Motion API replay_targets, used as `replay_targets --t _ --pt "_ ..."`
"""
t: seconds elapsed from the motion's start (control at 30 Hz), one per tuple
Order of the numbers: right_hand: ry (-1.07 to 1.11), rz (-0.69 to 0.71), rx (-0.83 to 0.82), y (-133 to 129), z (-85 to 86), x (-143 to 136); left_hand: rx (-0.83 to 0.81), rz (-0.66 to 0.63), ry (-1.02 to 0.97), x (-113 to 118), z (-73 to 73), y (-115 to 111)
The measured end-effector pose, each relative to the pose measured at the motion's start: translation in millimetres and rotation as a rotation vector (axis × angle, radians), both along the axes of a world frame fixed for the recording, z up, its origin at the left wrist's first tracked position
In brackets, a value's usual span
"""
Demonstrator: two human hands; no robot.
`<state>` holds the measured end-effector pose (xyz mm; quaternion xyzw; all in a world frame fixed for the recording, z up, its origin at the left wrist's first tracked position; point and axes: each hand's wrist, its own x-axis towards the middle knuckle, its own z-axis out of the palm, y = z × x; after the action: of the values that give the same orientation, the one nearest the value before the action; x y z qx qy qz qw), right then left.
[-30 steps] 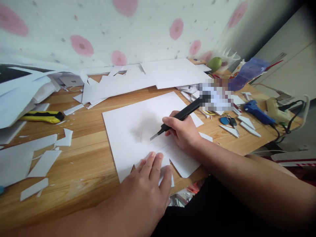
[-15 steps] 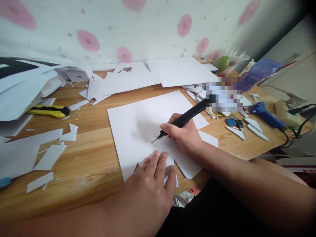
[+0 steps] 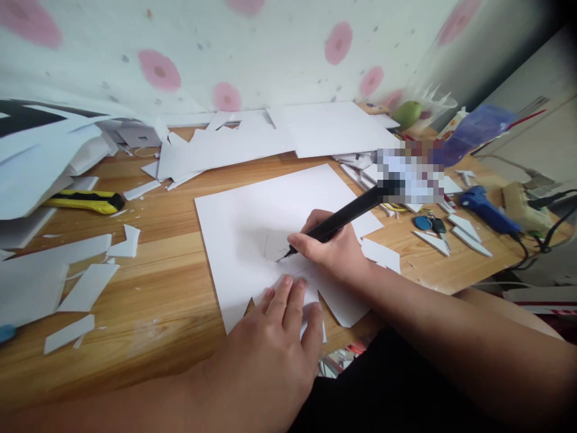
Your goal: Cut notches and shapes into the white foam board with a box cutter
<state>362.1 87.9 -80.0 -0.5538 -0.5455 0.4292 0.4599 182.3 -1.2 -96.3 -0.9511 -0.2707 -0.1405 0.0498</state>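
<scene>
My right hand (image 3: 331,243) is closed around a slim black craft knife (image 3: 340,218). Its thin metal tip touches a white foam board sheet (image 3: 238,216) near some fine marked lines. The back end of the knife runs into a pixelated patch. My left hand (image 3: 274,337) lies flat on the near part of the sheet, fingers stretched and just below the tip. Notches are cut into the sheet's near edge, partly covered by my left hand.
A yellow and black utility knife (image 3: 85,201) and white offcuts (image 3: 90,287) lie at left. More white boards (image 3: 333,127) rest along the wall. On the right are a blue glue gun (image 3: 489,210), keys with a blue fob (image 3: 422,223) and a power strip (image 3: 518,201).
The knife tip has shifted very slightly along the sheet, and my right hand has moved a little left with it. My left hand stays in place.
</scene>
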Motion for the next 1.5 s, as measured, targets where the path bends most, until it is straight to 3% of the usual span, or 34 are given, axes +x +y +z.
replay_targets --t 0.2,0.57,0.83,1.5 --pt "0.008 0.032 -0.038 5 0.6 4 -0.01 0.0 0.002 -1 6.7 3" --pt "0.121 0.047 -0.014 10 -17.2 15 -0.031 -0.003 0.07 -3 10.0 2" --pt "0.309 0.092 -0.034 9 -27.3 17 -0.034 0.021 -0.009 0 1.2 0" --pt "0.104 0.091 -0.025 5 -16.6 13 -0.026 -0.005 -0.001 2 14.0 3"
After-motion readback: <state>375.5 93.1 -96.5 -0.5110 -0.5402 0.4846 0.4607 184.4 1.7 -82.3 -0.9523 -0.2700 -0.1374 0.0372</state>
